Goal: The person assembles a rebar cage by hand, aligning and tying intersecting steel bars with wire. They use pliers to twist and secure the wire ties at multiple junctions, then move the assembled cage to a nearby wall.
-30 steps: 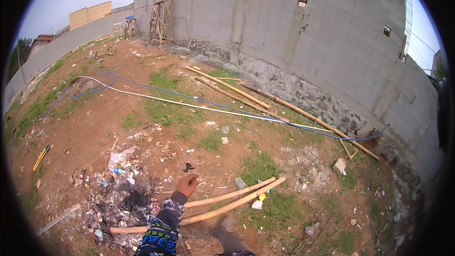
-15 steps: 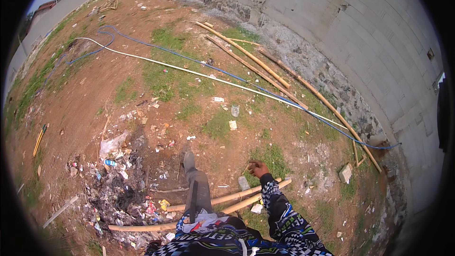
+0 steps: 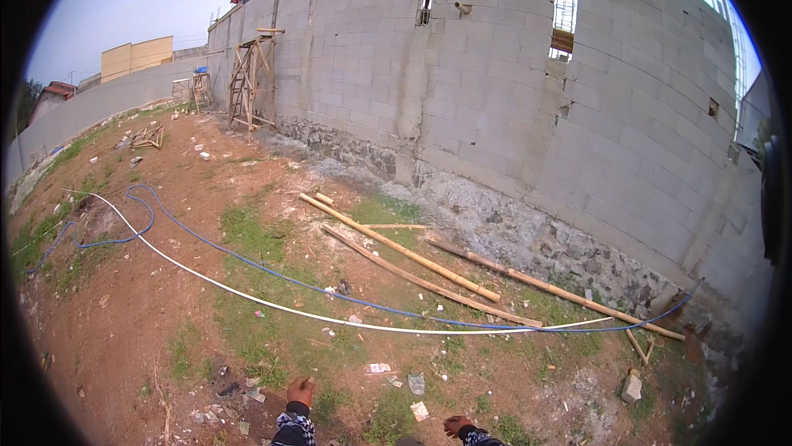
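Observation:
My left hand (image 3: 301, 391) hangs in front of me at the lower edge, its fingers curled in; nothing shows in it. To its right, my right hand (image 3: 456, 424) hangs lower, fingers loosely bent and empty. Neither hand touches anything. Beyond them a white pipe (image 3: 247, 296) and a blue hose (image 3: 202, 238) run across the ground. A crumpled clear plastic cup (image 3: 417, 384) and a pale scrap of paper (image 3: 420, 410) lie on the soil between and beyond my hands.
Bamboo poles (image 3: 404, 248) and a wooden plank (image 3: 429, 281) lie farther off, near a tall grey block wall (image 3: 487, 99). A wooden scaffold (image 3: 247, 87) stands against it. A pale block (image 3: 631, 387) sits at the right. Litter dots the sloping dirt and grass.
My view has tilted up, showing more wall and sky. The burnt rubbish heap and near bamboo have left the picture. My left hand has come into sight; my right hand now sits lower.

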Tool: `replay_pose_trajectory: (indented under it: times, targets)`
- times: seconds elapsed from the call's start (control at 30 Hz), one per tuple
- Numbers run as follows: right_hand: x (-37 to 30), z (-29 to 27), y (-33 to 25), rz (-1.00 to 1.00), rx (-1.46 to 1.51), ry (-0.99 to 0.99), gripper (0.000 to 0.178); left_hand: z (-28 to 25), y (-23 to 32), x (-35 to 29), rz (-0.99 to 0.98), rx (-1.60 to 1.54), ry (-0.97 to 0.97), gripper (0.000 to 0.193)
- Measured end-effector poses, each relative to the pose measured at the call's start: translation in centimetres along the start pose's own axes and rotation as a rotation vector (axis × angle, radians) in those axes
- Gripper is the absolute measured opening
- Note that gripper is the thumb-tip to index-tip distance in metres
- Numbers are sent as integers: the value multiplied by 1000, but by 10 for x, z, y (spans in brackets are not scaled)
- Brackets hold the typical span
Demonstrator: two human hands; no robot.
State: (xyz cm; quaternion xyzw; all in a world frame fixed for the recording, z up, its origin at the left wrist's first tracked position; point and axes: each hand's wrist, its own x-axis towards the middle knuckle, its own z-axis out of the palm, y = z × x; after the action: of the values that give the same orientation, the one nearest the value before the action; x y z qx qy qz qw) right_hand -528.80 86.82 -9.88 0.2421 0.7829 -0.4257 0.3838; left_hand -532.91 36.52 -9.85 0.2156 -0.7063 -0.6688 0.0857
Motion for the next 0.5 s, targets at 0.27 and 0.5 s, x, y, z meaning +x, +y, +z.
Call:
replay_pose_trajectory:
  times: [0.27, 0.5]
  targets:
    - [149, 3, -137, 46, 379, 177, 35, 131, 241, 208, 181, -366, -349, 37]
    - [273, 23, -512, -342, 629, 111, 43, 191, 199, 407, -78, -435, -158, 48]
